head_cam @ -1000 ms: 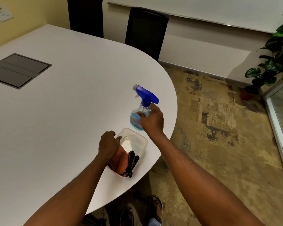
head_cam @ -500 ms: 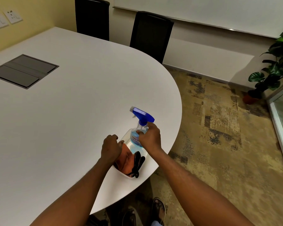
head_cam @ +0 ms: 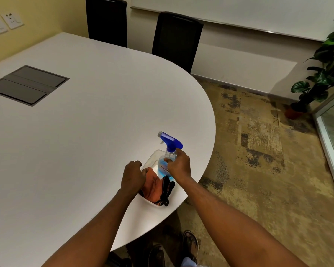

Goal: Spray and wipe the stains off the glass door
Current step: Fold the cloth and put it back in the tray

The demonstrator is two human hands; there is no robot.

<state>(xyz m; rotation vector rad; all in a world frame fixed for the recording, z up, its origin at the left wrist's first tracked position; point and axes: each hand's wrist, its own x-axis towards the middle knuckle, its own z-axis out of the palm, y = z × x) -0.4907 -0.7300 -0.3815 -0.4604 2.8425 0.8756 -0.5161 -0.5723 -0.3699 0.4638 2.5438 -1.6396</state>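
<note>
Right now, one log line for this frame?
right hand: holding spray bottle in tub | left hand: on orange cloth | table

We see the broad white oval table [head_cam: 89,135] bare from nine to twelve o'clock, save a flush grey hatch [head_cam: 28,85]. Our clear plastic tub [head_cam: 152,160] is crowded: an orange cloth [head_cam: 152,185], a black strap [head_cam: 166,191] and a blue-triggered spray bottle [head_cam: 169,151] fill it. Two black chairs [head_cam: 176,38] block twelve o'clock.
</note>
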